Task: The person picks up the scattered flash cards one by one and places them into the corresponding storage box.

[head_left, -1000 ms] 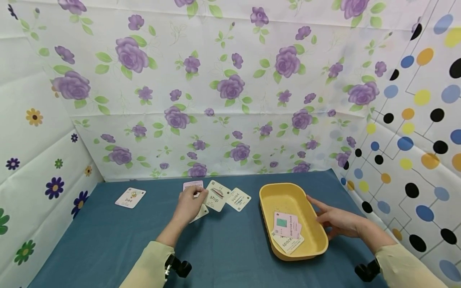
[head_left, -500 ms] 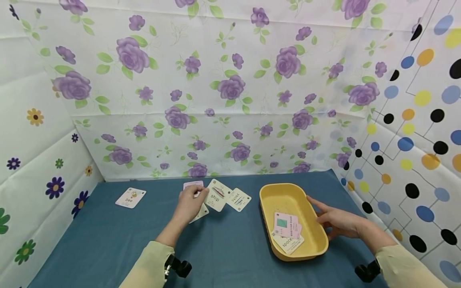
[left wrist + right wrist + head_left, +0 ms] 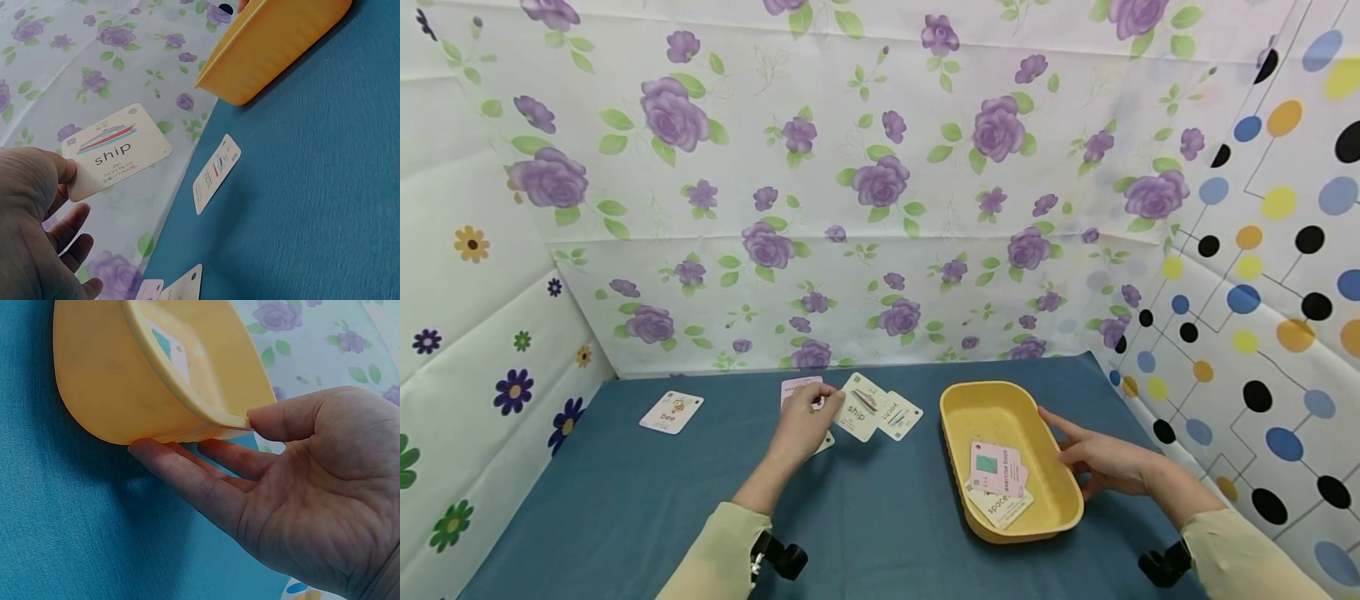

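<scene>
My left hand [image 3: 807,421] pinches a white card [image 3: 861,407] with a boat picture and the word "ship". In the left wrist view this ship card [image 3: 117,152] is held by one edge, raised off the cloth, while the other fingers hang free. Beside it a yacht card [image 3: 899,415] lies on the table. A pink-edged card [image 3: 800,386] and a partly covered white card [image 3: 826,442] lie behind and under the left hand. My right hand [image 3: 1108,458] grips the side of a yellow plastic basket [image 3: 951,417], its thumb at the rim and fingers against the outer wall [image 3: 94,375].
Inside the basket lie a pink "exercise book" card [image 3: 995,468] and a white "space" card [image 3: 1002,507], overlapping. A bee card [image 3: 672,412] rests at the left on the blue tablecloth [image 3: 700,475]. Patterned sheets [image 3: 850,283] bound the table at the back and both sides.
My left hand has lifted the ship card slightly and shifted it right, so it covers more of the yacht card. The right hand and basket have not moved.
</scene>
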Available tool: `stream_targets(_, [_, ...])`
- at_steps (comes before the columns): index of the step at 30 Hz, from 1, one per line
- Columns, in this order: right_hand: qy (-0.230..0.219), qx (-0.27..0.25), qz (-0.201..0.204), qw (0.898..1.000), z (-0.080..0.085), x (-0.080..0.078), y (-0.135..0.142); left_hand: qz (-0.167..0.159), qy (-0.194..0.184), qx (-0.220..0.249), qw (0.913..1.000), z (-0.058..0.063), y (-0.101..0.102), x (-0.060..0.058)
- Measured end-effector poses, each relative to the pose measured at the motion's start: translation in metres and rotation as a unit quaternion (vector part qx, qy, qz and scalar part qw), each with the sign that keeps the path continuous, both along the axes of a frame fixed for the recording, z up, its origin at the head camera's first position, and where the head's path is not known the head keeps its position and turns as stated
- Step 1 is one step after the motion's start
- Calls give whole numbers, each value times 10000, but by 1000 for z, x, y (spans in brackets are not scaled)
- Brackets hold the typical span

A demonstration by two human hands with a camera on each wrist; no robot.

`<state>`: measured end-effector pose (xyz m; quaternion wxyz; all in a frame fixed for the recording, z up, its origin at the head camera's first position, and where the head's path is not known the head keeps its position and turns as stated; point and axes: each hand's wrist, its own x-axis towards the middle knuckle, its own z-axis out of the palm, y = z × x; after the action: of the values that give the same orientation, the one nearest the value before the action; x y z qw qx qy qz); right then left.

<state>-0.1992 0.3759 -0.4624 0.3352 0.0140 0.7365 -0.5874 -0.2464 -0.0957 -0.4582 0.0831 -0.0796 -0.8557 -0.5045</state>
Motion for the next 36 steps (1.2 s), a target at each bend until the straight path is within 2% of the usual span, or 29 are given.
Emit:
stream_targets(20, [-32, -56, 57, 10000, 0, -1, 2, -93, 32, 195, 9998, 3, 24, 2])
stream_targets(29, [-39, -52, 50, 10000, -1, -3, 2, -245, 217, 258, 9991, 6, 32, 2])
stream_targets(36, [-47, -28, 45, 10000, -2, -2, 2, -386, 60, 258, 9989, 7, 44, 6])
